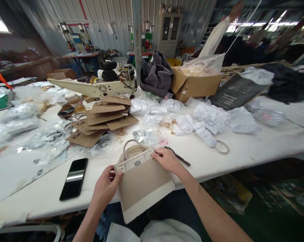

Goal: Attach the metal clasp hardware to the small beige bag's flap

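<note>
A small beige and white handbag [144, 185] lies at the near edge of the white table [255, 148], its handle [131, 148] pointing away from me. My left hand [105, 186] grips the bag's left top corner, thumb on the white band. On the right end of that band rests my right hand [168, 159], its fingers curled over the edge. A dark pen-like tool [178, 156] lies just past my right hand.
A black phone [74, 178] lies left of the bag. Brown card pieces [103, 119], clear plastic bags, gold metal fittings [168, 125] and white wrapped bundles [209, 119] cover the table. A cardboard box [194, 84] and machine [98, 87] stand behind. A person stands far right.
</note>
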Action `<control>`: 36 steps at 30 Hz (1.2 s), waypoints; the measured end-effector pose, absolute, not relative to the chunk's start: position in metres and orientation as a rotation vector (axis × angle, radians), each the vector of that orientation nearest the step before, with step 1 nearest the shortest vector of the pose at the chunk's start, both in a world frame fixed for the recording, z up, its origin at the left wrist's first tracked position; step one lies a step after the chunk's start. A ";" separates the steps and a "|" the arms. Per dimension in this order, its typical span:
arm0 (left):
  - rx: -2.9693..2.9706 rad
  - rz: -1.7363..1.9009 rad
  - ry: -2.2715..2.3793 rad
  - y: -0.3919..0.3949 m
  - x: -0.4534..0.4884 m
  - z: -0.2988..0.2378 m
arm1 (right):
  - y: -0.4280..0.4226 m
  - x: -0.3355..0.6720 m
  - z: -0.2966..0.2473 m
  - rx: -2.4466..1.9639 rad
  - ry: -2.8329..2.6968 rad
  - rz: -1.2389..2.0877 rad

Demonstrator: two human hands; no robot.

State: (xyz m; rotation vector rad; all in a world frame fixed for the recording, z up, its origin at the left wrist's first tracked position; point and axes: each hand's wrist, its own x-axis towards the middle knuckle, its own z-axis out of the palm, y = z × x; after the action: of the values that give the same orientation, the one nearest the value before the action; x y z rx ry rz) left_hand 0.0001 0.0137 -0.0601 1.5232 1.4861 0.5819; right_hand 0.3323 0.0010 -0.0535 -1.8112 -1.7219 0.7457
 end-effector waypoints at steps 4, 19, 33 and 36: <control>1.573 0.614 1.429 0.013 -0.003 -0.060 | 0.002 0.324 -0.056 -1.904 -1.739 0.721; 1.377 0.659 1.343 0.031 -0.019 -0.061 | -0.007 0.311 -0.053 -2.035 -1.642 0.694; 1.332 0.683 1.383 0.028 -0.017 -0.066 | 0.003 0.320 -0.056 -1.939 -1.685 0.730; 1.301 0.741 1.357 0.025 -0.012 -0.064 | 0.004 0.321 -0.063 -1.883 -1.720 0.752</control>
State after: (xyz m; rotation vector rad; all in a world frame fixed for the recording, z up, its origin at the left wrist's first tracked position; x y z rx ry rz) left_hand -0.0121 0.0253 -0.0644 1.3010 1.3567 0.7408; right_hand 0.3212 0.0041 -0.0629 -1.8827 -1.7200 0.7524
